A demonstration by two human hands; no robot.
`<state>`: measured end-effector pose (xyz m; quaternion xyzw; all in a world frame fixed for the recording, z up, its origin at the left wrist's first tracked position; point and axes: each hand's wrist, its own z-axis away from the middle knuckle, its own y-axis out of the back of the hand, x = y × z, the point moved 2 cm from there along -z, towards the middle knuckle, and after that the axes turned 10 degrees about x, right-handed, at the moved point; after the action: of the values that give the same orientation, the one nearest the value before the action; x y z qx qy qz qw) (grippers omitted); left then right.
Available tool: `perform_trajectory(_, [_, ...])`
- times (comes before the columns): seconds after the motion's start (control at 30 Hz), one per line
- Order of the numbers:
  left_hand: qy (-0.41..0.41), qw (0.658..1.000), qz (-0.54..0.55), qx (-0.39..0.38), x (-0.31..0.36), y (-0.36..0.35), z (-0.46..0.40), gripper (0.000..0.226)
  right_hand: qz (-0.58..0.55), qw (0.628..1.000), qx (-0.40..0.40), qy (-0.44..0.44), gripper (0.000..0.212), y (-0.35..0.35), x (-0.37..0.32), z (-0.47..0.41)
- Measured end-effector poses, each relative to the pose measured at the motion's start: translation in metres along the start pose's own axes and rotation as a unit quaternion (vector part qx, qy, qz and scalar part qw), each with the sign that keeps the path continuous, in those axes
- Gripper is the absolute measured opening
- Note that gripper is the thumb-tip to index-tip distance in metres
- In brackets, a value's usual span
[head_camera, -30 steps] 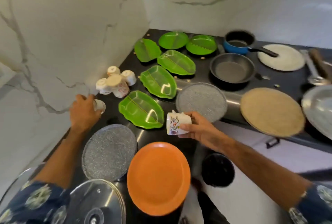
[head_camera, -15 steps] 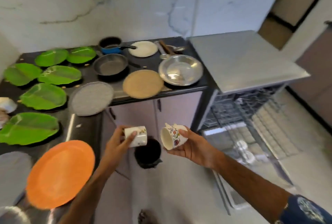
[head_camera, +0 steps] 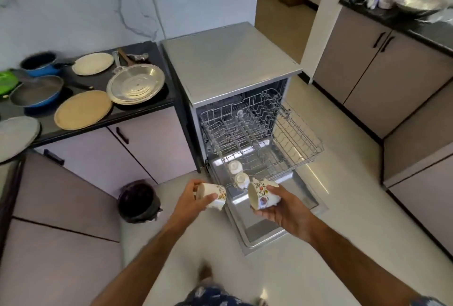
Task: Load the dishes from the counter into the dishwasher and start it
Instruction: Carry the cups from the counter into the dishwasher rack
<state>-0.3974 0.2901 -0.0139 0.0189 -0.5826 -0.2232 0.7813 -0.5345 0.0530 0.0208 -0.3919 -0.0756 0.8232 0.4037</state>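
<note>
Cups [head_camera: 212,194] tipped sideways in both hands, mouths facing left

Glossy glazed cups [head_camera: 212,194] with floral print; wire-metal rack [head_camera: 259,131] in a brushed-steel dishwasher [head_camera: 228,60]; polished steel plate [head_camera: 135,83]; matt beige plate [head_camera: 82,109]; glossy black counter [head_camera: 144,104]; veined marble wall [head_camera: 98,6].

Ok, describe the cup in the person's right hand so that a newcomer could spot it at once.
Start at the open dishwasher; just in front of its pulled-out rack, the right hand holds a floral cup tipped sideways. It is larger and more boldly patterned than the left hand's cup.
</note>
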Motion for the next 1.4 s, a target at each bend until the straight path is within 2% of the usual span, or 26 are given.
perform_trajectory(0.1, [0.007,1.0,0.002,0.016,0.003,-0.032,-0.003,0.042,0.008,1.0,0.015,-0.003,0.073,0.026,-0.015,-0.007])
perform_trajectory(0.3, [0.034,0.996,0.035,0.07,0.001,-0.073,-0.037,0.048,0.03,0.999,0.014,-0.04,0.04,0.044,-0.052,-0.06])
perform_trajectory(0.4, [0.055,0.992,0.063,0.094,-0.006,-0.088,-0.063,0.053,0.101,0.994,0.016,-0.046,0.032,0.043,-0.071,-0.107])
perform_trajectory(0.6, [0.097,0.981,0.085,0.148,-0.021,-0.111,-0.12,0.06,0.259,0.964,0.043,-0.047,0.03,0.022,-0.112,-0.217])
perform_trajectory(0.7, [0.11,0.972,0.109,0.177,-0.027,-0.12,-0.147,0.061,0.359,0.933,0.015,-0.023,0.04,0.009,-0.127,-0.271])
perform_trajectory(0.83, [0.122,0.958,0.132,0.223,-0.04,-0.134,-0.172,0.058,0.489,0.871,-0.032,0.028,0.047,-0.001,-0.13,-0.344])
perform_trajectory(1.0, [0.109,0.944,0.121,0.286,-0.061,-0.154,-0.195,0.055,0.661,0.716,-0.176,0.136,0.053,-0.011,-0.116,-0.433])
perform_trajectory(1.27, [0.067,0.924,0.133,0.353,-0.089,-0.188,-0.224,0.058,0.732,0.546,-0.328,0.24,0.059,-0.018,-0.065,-0.518])
perform_trajectory(1.4, [0.057,0.916,0.146,0.37,-0.091,-0.195,-0.223,0.063,0.773,0.468,-0.327,0.277,0.068,-0.015,-0.05,-0.527])
